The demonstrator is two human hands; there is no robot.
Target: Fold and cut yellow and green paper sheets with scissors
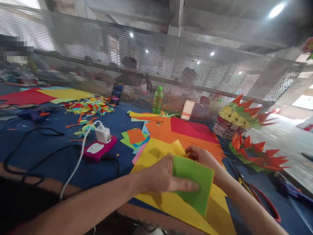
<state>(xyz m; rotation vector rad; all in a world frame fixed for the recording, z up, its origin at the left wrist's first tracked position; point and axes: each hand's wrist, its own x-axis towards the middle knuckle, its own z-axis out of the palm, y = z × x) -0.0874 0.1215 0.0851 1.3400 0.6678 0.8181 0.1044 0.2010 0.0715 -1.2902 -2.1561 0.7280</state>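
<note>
My left hand (pixel 161 176) grips a green sheet of paper (pixel 195 179), its thumb lying flat across the front. A thin yellow-orange edge shows along the sheet's right side, so other paper may lie behind it. Beyond the green sheet, my right hand (pixel 199 155) is closed, its fingertips pinching at a small, blurred piece of yellow paper (pixel 179 148). Part of that hand is hidden by the green sheet. Under both hands are large yellow sheets (pixel 151 147), with orange sheets (pixel 161 129) and a red sheet (pixel 193 127) farther back.
Small cut squares (pixel 135 136) lie left of the sheets. A pink power strip (pixel 107 148) bears a white charger (pixel 102 134). Scissors (pixel 265 199) lie at right, near folded-paper crowns (pixel 234 120). A green bottle (pixel 158 101), paper scraps (pixel 93 105) and a mesh partition (pixel 151 65) stand behind.
</note>
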